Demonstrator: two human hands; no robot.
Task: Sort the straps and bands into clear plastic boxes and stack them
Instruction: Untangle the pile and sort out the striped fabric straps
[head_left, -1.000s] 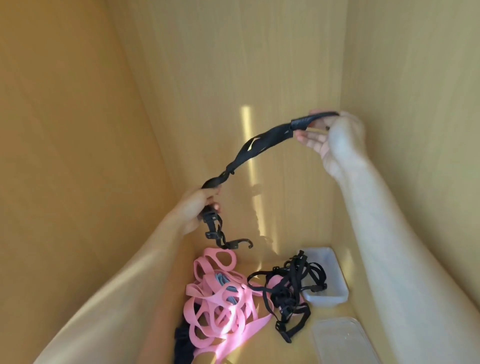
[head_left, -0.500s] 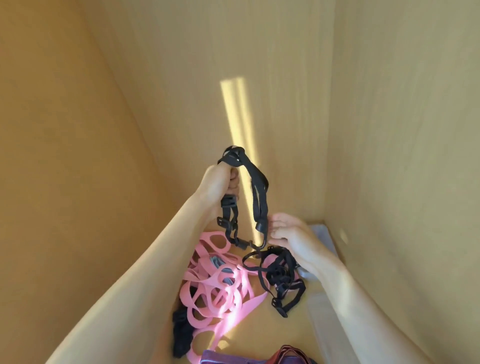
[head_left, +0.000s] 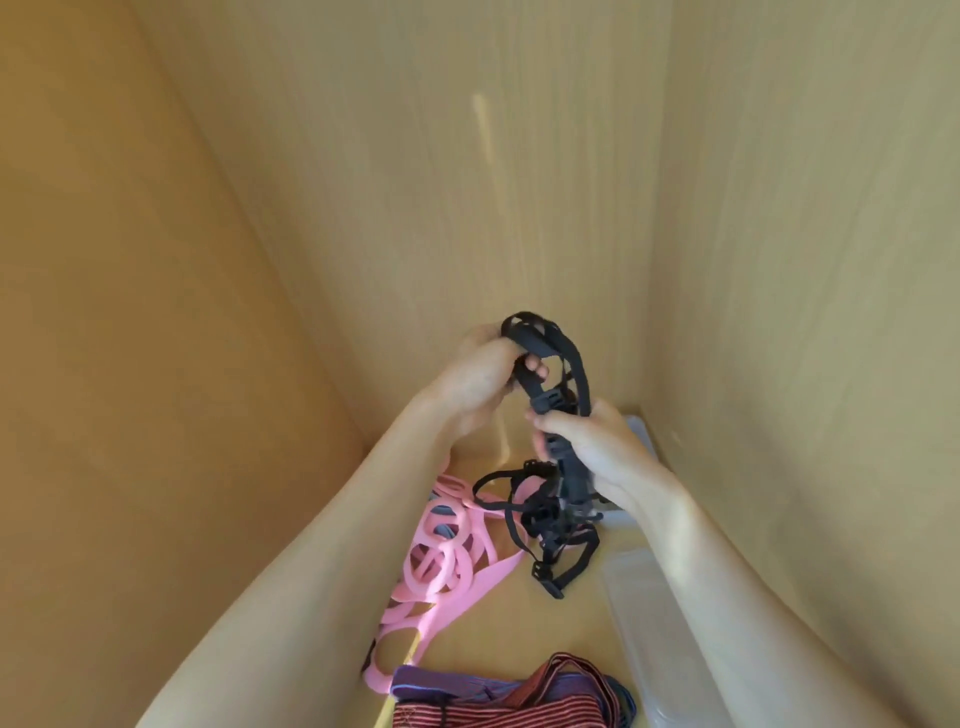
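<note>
I see matt light wood-grain panels (head_left: 467, 182) all around. The black woven-cloth strap (head_left: 576, 364) carries a dull plastic buckle (head_left: 543, 402). The pink bands (head_left: 447, 566) look smooth and rubbery, the striped red bands (head_left: 483, 712) ribbed cloth, the clear plastic lid (head_left: 644, 613) faintly glossy.

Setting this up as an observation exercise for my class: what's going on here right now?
A person is gathering a black strap into a bundle, the left hand gripping its top loops and the right hand pinching it lower down by a buckle. Below lie a pile of pink bands, more tangled black straps, and striped bands. A clear plastic box sits mostly hidden behind the right hand, with a clear lid nearer. Nothing visibly boxed yet.
</note>
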